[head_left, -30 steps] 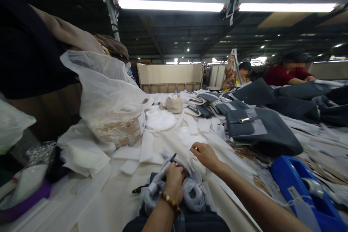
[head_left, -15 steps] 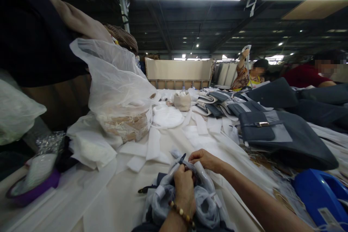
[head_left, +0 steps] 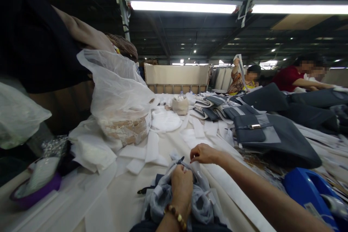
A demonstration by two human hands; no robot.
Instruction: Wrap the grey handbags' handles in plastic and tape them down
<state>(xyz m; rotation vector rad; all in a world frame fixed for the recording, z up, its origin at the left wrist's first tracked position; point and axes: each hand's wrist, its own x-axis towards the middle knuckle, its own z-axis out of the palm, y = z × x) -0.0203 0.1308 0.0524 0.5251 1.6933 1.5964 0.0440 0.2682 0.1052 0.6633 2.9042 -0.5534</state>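
Observation:
Directly in front of me is a dark bag whose straps [head_left: 199,175] are wrapped in cloudy plastic film and curl into loops on both sides. My left hand [head_left: 181,183], a bead bracelet on its wrist, is closed around the gathered wrapped strap at the top centre. A small dark strap end [head_left: 180,160] pokes out just above its knuckles. My right hand [head_left: 203,153] is at the upper right of the wrapped strap, its fingers bent down and pinched together. Whatever may be between those fingertips is too small to make out.
White foam strips [head_left: 152,146] lie beyond the bag. Left are a plastic-covered bundle [head_left: 125,127] and a purple bowl [head_left: 36,192]. Grey bag pieces [head_left: 274,139] and a blue tape dispenser [head_left: 310,195] are on the right. Two co-workers [head_left: 292,76] work at the far right.
My right hand has risen slightly from the wrapped strap, while my left hand keeps its hold. The view has tilted upward a little. The co-worker in red now has an arm stretched out.

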